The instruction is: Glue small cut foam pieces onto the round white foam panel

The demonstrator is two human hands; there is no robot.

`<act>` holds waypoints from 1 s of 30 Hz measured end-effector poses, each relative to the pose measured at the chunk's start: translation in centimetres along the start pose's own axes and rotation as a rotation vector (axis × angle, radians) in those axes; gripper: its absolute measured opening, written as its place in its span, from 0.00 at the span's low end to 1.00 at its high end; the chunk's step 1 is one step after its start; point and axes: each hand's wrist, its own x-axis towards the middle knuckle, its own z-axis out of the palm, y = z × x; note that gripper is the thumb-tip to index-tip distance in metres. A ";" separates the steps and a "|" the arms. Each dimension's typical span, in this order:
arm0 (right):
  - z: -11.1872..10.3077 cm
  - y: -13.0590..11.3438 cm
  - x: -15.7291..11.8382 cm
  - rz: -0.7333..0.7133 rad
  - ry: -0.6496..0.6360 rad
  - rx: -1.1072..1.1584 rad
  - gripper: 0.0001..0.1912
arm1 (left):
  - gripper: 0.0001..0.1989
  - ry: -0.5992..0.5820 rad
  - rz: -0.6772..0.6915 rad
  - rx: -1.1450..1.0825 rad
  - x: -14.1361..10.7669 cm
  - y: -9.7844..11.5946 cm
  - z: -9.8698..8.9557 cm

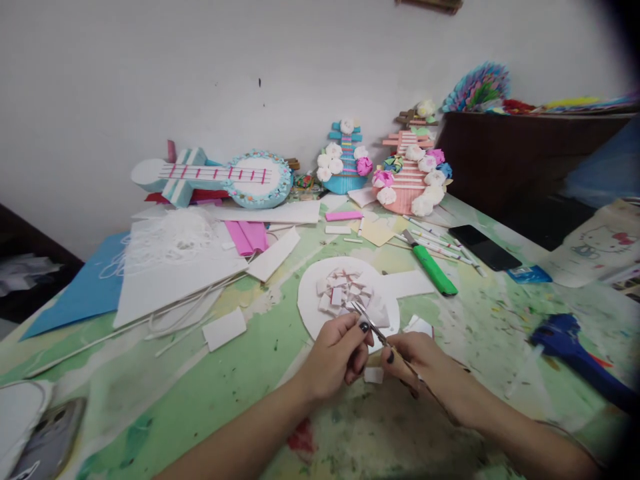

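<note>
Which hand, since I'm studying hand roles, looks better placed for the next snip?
Probably the right hand: it holds the scissors, tips toward the small white pieces. The left hand is beside the scissors, not gripping their handles.

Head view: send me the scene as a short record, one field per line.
Right hand: holds scissors
Left hand: fingertips beside the blades; whether they pinch a piece is unclear
Under the blades: scraps heaped on a white cutout, round with a strip handle
Beyond the cutout, to the right: green knife, black phone
Far right: blue glue gun
Left side: white string piled on white board
Back: three decorated paper instruments along the wall
Surface: paint-stained green table
</note>
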 end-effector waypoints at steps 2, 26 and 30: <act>0.2 0.0 0.1 0.024 0.015 0.029 0.26 | 0.13 0.000 -0.004 -0.029 0.0 0.0 0.0; -0.5 2.0 0.4 0.292 0.046 0.187 0.26 | 0.15 0.117 -0.032 0.106 0.4 -0.1 -0.2; -4.3 2.8 0.2 0.175 0.393 -0.156 0.29 | 0.15 0.165 0.024 0.384 0.3 -0.2 -0.4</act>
